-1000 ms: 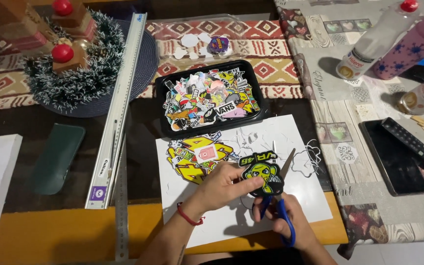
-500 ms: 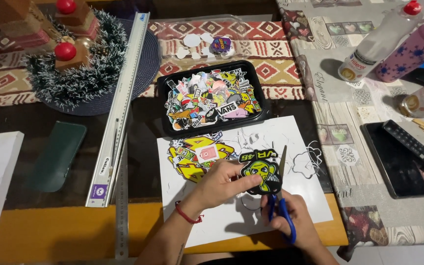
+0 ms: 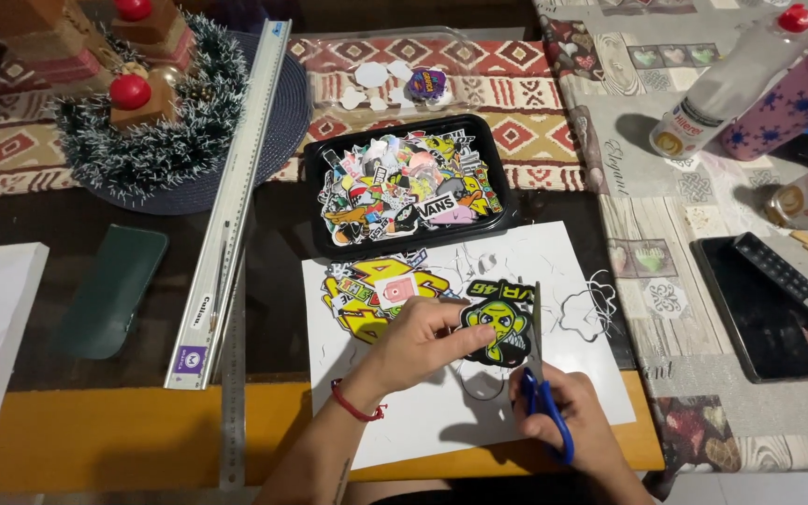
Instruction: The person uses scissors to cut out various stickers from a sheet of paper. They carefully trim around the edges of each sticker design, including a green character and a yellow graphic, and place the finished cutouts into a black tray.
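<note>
My left hand [image 3: 418, 339] pinches a black and yellow cartoon-face sticker [image 3: 497, 323] by its left edge, above a white sheet [image 3: 572, 393]. My right hand [image 3: 563, 416] grips blue-handled scissors [image 3: 540, 374], blades pointing up along the sticker's right edge. A red band circles my left wrist. A yellow and red printed sticker [image 3: 371, 297] lies on the sheet just left of my left hand.
A black tray [image 3: 315, 201] full of cut stickers sits behind the sheet. A long metal ruler [image 3: 236, 187] runs left of it, beside a green case [image 3: 109, 290]. A tinsel wreath [image 3: 142, 122], bottles [image 3: 731, 79], a phone [image 3: 750, 309] and a remote [image 3: 801, 285] surround the area.
The scissors have swung from a tilt to upright and closed in against the sticker's right edge. My left hand has turned the sticker slightly.
</note>
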